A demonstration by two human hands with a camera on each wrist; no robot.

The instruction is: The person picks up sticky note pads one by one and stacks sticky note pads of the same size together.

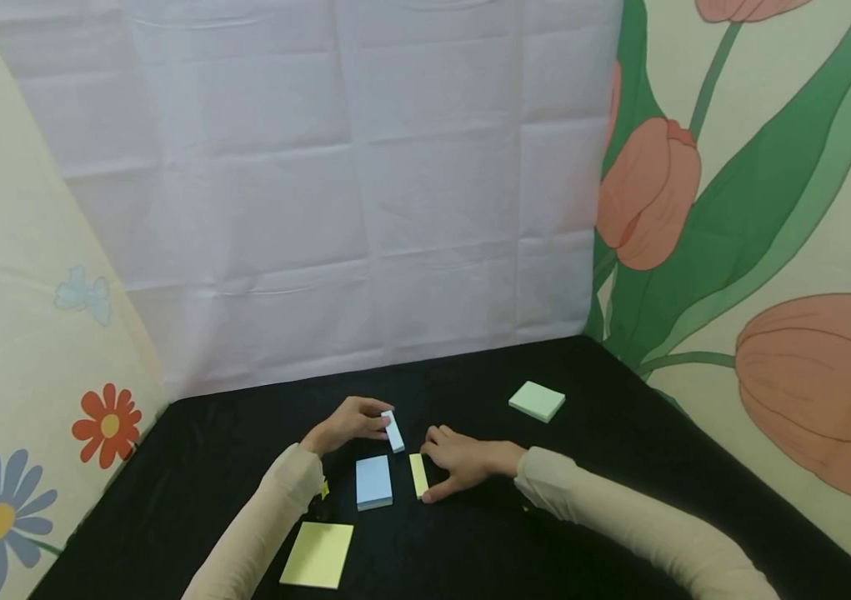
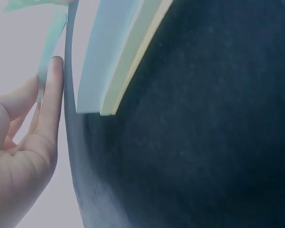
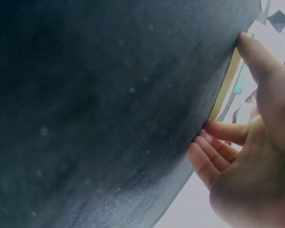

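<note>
My left hand pinches a narrow light-blue sticky-note pad between thumb and fingers, tilted above the far end of a larger blue sticky-note pad. In the left wrist view that larger pad shows pale yellowish layers at its edge. Low on the black table, my right hand grips a narrow yellow sticky-note pad by its two ends. The right wrist view shows the thumb at one end of this yellow strip and the index finger at the other, with the remaining fingers curled beside it.
A square yellow sticky-note pad lies at the near left, by the left forearm. Farther back on the right is a pale green pad. Something small and yellow shows beside the left sleeve. A white cloth hangs behind the table.
</note>
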